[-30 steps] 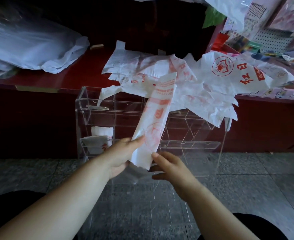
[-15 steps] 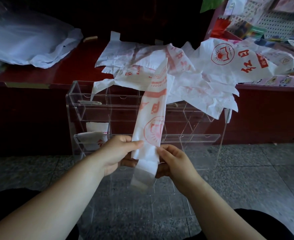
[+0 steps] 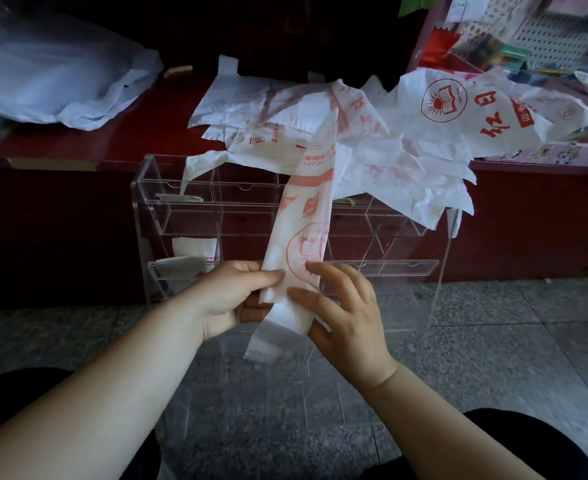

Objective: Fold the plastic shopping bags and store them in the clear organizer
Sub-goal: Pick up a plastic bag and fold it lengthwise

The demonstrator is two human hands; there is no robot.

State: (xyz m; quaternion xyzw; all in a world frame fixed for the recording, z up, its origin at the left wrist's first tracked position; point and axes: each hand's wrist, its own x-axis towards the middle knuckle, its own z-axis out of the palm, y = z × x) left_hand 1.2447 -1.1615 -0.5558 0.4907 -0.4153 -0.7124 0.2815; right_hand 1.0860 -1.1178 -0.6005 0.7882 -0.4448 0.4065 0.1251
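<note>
the folded bag strip [image 3: 304, 220] was held upright before the clear organizer [image 3: 178, 216], top toward the bag pile [image 3: 410, 157]; it was pinched low by the left hand [image 3: 228, 301] and touched by the right hand [image 3: 346, 315], fingers straight.

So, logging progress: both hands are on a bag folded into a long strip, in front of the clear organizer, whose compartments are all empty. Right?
Not all empty: the head view shows folded bags in left compartments of the clear organizer. The left hand and right hand are on the strip.
</note>
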